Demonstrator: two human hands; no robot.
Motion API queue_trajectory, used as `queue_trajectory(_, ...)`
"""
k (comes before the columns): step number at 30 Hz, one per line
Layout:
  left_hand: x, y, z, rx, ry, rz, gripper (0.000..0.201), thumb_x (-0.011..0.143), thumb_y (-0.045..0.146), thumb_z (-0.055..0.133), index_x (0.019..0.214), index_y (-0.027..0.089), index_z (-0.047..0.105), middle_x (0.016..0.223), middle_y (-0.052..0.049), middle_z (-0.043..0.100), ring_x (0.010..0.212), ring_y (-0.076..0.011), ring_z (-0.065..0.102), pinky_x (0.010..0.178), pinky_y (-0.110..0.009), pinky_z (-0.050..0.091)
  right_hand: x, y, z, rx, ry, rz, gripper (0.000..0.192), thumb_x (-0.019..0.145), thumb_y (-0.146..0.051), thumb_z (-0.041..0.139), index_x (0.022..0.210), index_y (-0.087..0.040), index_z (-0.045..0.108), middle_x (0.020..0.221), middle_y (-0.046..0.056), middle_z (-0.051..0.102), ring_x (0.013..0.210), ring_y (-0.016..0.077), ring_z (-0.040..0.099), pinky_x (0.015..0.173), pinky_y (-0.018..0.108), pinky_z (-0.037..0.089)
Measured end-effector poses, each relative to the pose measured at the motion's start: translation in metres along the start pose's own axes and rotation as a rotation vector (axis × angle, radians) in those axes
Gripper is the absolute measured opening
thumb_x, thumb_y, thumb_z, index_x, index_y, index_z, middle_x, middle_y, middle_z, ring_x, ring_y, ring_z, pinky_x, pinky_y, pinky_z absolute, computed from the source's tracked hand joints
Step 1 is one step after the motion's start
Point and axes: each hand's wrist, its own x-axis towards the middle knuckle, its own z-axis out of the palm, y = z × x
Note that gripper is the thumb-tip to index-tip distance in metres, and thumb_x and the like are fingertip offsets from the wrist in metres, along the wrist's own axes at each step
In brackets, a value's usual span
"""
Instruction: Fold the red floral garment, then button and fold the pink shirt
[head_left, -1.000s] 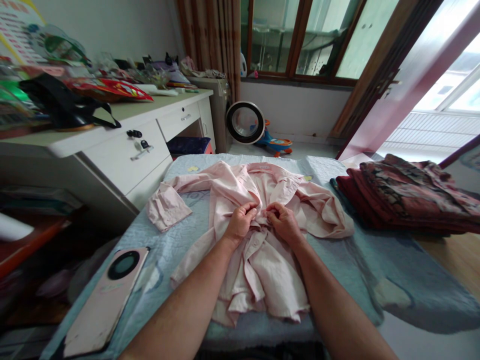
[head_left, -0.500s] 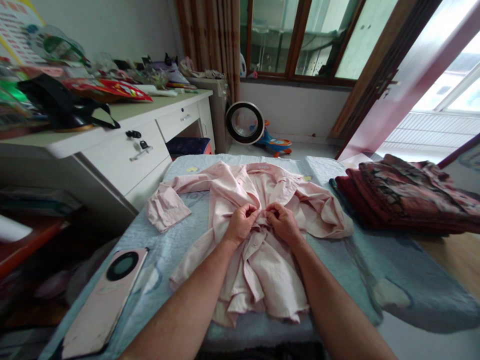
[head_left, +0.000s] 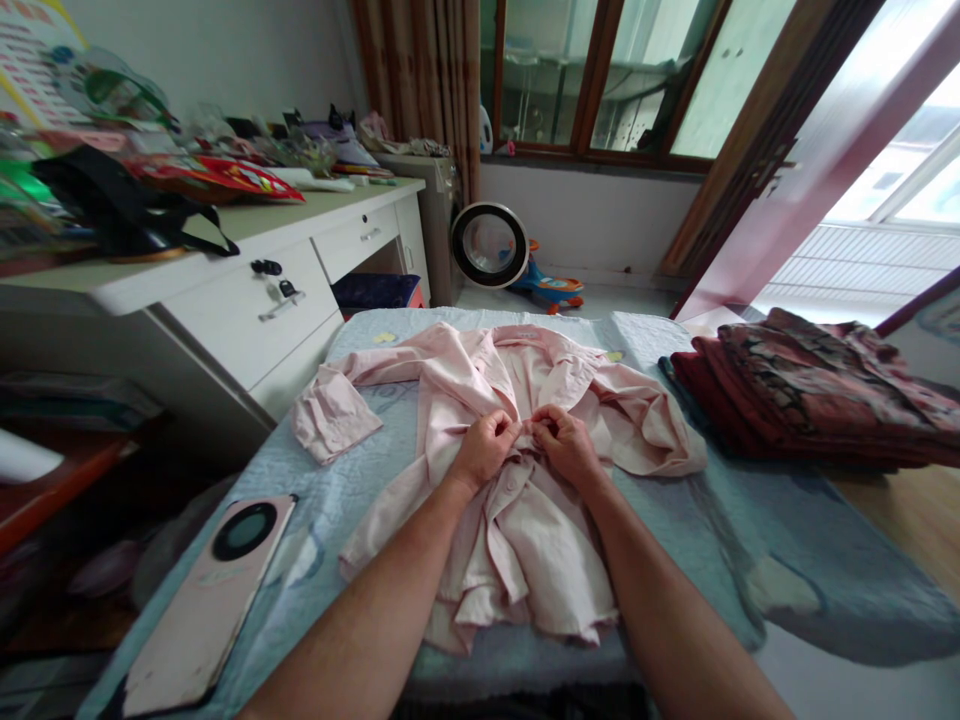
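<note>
Left hand [head_left: 484, 450] and right hand [head_left: 566, 445], fingertips almost meeting, each closed in a pinch on the front placket of a pale pink, long-sleeved cotton shirt [head_left: 517, 520]. The shirt lies face-up and crumpled on a light blue quilted bed cover [head_left: 360, 480], directly beneath both hands, with its collar beyond the fingertips and its hem toward the wrists. 1 sleeve extends outward past the left hand; its cuff rests on the cover. A pink smartphone with a round black camera ring [head_left: 206, 600] lies near the left forearm, well apart from the shirt. A folded pile of dark red patterned fabric [head_left: 810, 385] sits beyond the right hand. A white drawer tabletop [head_left: 247, 260] stands to the left hand's far side.
</note>
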Motion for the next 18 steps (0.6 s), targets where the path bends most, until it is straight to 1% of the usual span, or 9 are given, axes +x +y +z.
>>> queue_trajectory(3,-0.0002,0.0025,-0.0003,-0.272,-0.012,-0.120,0.035,0.079,0.048,0.064,0.067,0.019,0.047,0.056,0.007,0.038,0.051,-0.0075,0.035,0.048,-0.020,0.035,-0.0002,0.0005,0.0006,-0.004,0.000,0.002,0.013,0.082,-0.032,0.058,0.080,-0.021,0.062,0.062,-0.002,0.059,0.056,0.0124,0.050,0.053,0.021,0.038)
queue_trajectory(5,-0.0001,0.0037,-0.0001,-0.415,-0.007,-0.181,0.036,0.075,0.050,0.068,0.072,0.019,0.050,0.058,0.008,0.039,0.050,-0.0069,0.036,0.045,-0.019,0.037,-0.0003,-0.0001,0.0006,-0.005,0.003,0.005,0.013,0.082,-0.032,0.058,0.079,-0.021,0.063,0.061,-0.003,0.058,0.055,0.0122,0.050,0.052,0.021,0.037)
queue_trajectory(7,0.0001,0.0038,0.0002,-0.495,-0.014,-0.205,0.039,0.071,0.051,0.072,0.076,0.018,0.052,0.059,0.008,0.042,0.050,-0.0066,0.039,0.045,-0.019,0.040,-0.0005,-0.0011,0.0005,0.000,0.004,0.010,0.013,0.082,-0.032,0.058,0.079,-0.020,0.062,0.060,-0.003,0.058,0.054,0.0120,0.049,0.052,0.021,0.037)
queue_trajectory(11,0.0005,0.0017,-0.0005,-0.566,-0.068,-0.231,0.040,0.067,0.047,0.077,0.080,0.018,0.053,0.061,0.007,0.048,0.050,-0.0069,0.045,0.047,-0.021,0.045,-0.0003,-0.0016,0.0003,0.009,0.004,0.011,0.014,0.082,-0.033,0.057,0.078,-0.021,0.062,0.061,-0.002,0.058,0.054,0.0122,0.049,0.052,0.021,0.037)
queue_trajectory(15,-0.0007,0.0028,-0.0033,-0.568,-0.104,-0.246,0.036,0.066,0.039,0.078,0.081,0.017,0.054,0.062,0.006,0.054,0.050,-0.0066,0.047,0.049,-0.020,0.042,0.0002,0.0002,0.0007,0.015,0.008,0.010,0.013,0.081,-0.032,0.058,0.079,-0.020,0.062,0.062,-0.002,0.060,0.055,0.0125,0.050,0.053,0.021,0.037)
queue_trajectory(18,-0.0021,0.0077,-0.0056,-0.572,-0.128,-0.259,0.027,0.065,0.028,0.073,0.081,0.017,0.055,0.063,0.006,0.055,0.051,-0.0062,0.047,0.049,-0.019,0.040,0.0002,0.0012,0.0009,0.003,0.006,0.006,0.012,0.081,-0.032,0.058,0.079,-0.020,0.062,0.063,-0.001,0.060,0.056,0.0126,0.050,0.053,0.021,0.037)
